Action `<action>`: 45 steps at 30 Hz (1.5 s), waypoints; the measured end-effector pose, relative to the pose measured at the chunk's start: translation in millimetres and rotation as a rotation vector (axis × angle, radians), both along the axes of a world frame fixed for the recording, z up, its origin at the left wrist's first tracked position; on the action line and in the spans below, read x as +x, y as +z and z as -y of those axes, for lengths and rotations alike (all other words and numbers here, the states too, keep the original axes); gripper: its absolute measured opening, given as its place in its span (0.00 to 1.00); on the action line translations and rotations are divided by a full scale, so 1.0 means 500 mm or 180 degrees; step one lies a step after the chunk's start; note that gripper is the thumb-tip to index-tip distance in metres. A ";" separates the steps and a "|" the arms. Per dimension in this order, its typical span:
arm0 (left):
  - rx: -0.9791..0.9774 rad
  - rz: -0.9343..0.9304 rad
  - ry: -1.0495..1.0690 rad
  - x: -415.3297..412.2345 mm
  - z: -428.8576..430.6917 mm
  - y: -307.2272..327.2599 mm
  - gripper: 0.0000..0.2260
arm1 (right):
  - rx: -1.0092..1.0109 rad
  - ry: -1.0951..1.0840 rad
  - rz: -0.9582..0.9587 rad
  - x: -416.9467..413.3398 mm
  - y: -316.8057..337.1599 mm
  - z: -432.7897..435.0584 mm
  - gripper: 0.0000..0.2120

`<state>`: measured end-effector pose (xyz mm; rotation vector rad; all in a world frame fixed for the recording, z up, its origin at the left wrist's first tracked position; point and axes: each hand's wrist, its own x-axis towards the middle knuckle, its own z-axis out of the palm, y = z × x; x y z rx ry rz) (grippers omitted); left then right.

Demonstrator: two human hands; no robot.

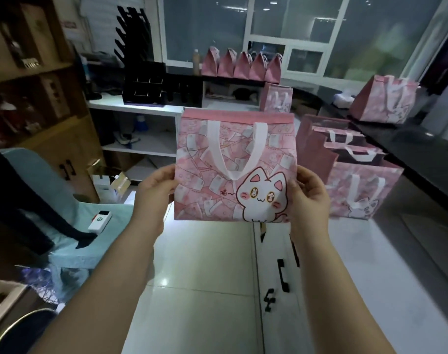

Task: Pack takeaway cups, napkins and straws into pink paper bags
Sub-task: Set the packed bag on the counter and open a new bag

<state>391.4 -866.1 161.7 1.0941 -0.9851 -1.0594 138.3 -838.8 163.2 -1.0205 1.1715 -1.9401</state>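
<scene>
Holds a flat pink cat-print bag (217, 175) upright above the tiled floor (205, 264), left hand (155, 190) pinching its left edge, right hand (311, 198) pinching its right edge. Just right of the bag, open pink bags (366, 190); well behind it, a row of closed bags (240, 65).

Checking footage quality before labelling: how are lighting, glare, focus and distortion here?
Head view: dim overall, shelves at left sink into shadow; the held pink bag is well lit and sharp; glare spots on the floor tiles; wide-angle distortion bows the window frame; the far row of bags looks soft.
</scene>
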 end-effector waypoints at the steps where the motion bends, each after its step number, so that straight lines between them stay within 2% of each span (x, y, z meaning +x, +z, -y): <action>1: -0.0057 -0.0011 0.0028 -0.011 0.029 0.005 0.15 | -0.0050 0.0037 -0.0029 -0.009 0.006 0.038 0.12; 7: -0.0098 0.0172 0.0118 -0.064 0.205 -0.014 0.15 | -0.0043 -0.0006 0.0024 -0.051 -0.012 0.234 0.13; 17: 0.0074 -0.0285 -0.0153 -0.069 0.557 -0.055 0.15 | -0.0172 -0.0198 -0.0101 -0.063 -0.031 0.530 0.13; 21: 0.0050 -0.0324 -0.0476 -0.058 0.710 -0.033 0.14 | -0.0241 -0.0308 -0.0168 -0.060 -0.009 0.664 0.08; 27: -0.0027 -0.0384 -0.0712 -0.077 0.926 0.029 0.09 | -0.0315 -0.0546 -0.0056 -0.063 0.046 0.824 0.09; 36: -0.0077 -0.0878 -0.1350 -0.251 1.138 0.110 0.05 | -0.0330 -0.1073 -0.0204 -0.183 0.140 0.948 0.10; 41: -0.0003 -0.1068 -0.1498 -0.397 1.227 0.145 0.11 | -0.0173 -0.1370 -0.0816 -0.302 0.171 0.993 0.24; 45: -0.0050 -0.1182 -0.1618 -0.523 1.279 0.169 0.11 | -0.0221 -0.1549 -0.0840 -0.409 0.190 1.028 0.26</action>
